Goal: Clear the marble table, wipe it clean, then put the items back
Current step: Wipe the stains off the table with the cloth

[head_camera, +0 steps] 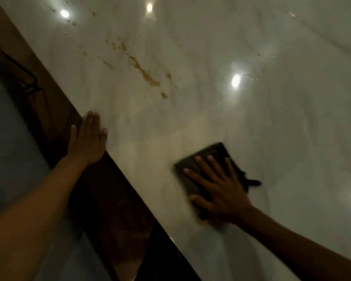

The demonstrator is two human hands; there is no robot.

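The right hand lies flat with its fingers spread wide, pressing a dark cloth down on the marble surface. It is not pinching the cloth, only pushing on top of it. The cloth looks a bit blurry, so I think it is sliding. The left hand is flat too, fingers close together, leaning on the edge of the surface where the marble meets a dark brown border.

No other things show on the marble here, so the clearing looks done and this is the wiping part.

A line of brown stains sits well away from the cloth, up and to the left. More small spots lie farther off near the top. None of these are wiped yet.

What could go wrong:

- The cloth could slip out from under the flat hand, since nothing grips it. A loose corner already sticks out on the right.
- The brown stains could smear into long streaks if the cloth drags through them just once. They may need pressing and rubbing.
- A dirty cloth could spread brown over the clean part.
- The far spots are easy to miss, because bright lights shine off the marble and hide marks.
- The left hand may leave prints on the edge where it leans.
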